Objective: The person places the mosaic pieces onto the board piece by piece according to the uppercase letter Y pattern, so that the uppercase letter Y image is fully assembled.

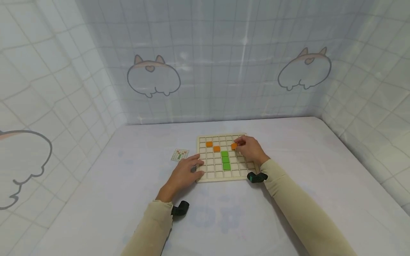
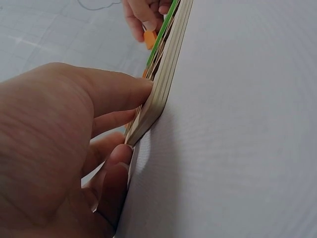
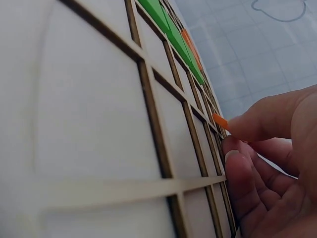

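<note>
A pale wooden grid board (image 1: 210, 169) lies flat on the table. Three green square tiles (image 1: 225, 160) run in a column near its middle. Up and left of them, two orange tiles (image 1: 216, 148) sit in cells on a diagonal. My right hand (image 1: 251, 148) pinches another orange tile (image 3: 220, 120) between thumb and fingers, over the board's upper right cells; the tile looks tilted in the right wrist view. With fingers spread, my left hand (image 1: 182, 174) rests on the board's left edge, its thumb (image 2: 121, 91) touching the rim near the front corner.
A small card (image 1: 180, 154) printed with a coloured grid pattern lies left of the board, just beyond the left hand. White tile-patterned cloth walls (image 1: 217, 99) with animal outlines stand behind and on both sides of the white-covered table (image 1: 144, 142).
</note>
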`<state>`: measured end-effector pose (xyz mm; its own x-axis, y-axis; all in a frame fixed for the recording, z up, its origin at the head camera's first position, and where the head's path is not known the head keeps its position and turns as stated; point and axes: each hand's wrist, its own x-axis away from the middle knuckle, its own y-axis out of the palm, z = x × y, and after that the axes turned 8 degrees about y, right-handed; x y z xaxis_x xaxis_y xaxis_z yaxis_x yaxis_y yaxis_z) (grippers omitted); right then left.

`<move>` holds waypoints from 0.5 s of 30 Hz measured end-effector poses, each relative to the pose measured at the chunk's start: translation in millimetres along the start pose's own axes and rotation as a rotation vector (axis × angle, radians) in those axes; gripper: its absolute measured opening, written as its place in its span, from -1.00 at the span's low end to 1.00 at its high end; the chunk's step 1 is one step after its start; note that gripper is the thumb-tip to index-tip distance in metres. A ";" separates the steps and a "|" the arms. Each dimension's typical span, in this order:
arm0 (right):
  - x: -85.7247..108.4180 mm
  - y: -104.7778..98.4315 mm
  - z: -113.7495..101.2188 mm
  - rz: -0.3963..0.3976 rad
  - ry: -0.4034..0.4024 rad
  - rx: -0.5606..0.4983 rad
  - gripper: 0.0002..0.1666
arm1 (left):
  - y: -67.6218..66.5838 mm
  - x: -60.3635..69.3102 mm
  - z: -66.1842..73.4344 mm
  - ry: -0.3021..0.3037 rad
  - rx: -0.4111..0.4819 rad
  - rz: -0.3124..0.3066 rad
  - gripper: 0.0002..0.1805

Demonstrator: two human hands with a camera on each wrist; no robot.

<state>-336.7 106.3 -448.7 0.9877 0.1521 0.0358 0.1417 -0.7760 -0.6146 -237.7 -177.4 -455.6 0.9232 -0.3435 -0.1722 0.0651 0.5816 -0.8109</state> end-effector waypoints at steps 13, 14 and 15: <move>-0.5 2.6 -0.6 0.003 -0.056 0.058 -0.62 | 0.8 1.5 -1.4 0.010 -0.006 0.003 -0.58; -1.1 2.9 -0.7 0.004 -0.066 0.062 -0.62 | 0.2 1.1 -1.3 0.009 -0.007 0.005 -0.58; -1.2 3.1 -1.3 0.006 -0.077 0.068 -0.62 | -0.5 0.9 -1.3 0.005 -0.007 0.004 -0.58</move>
<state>-337.4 102.9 -449.6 0.9802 0.1963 -0.0271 0.1285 -0.7338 -0.6670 -237.4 -178.9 -456.1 0.9216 -0.3448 -0.1785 0.0584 0.5775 -0.8143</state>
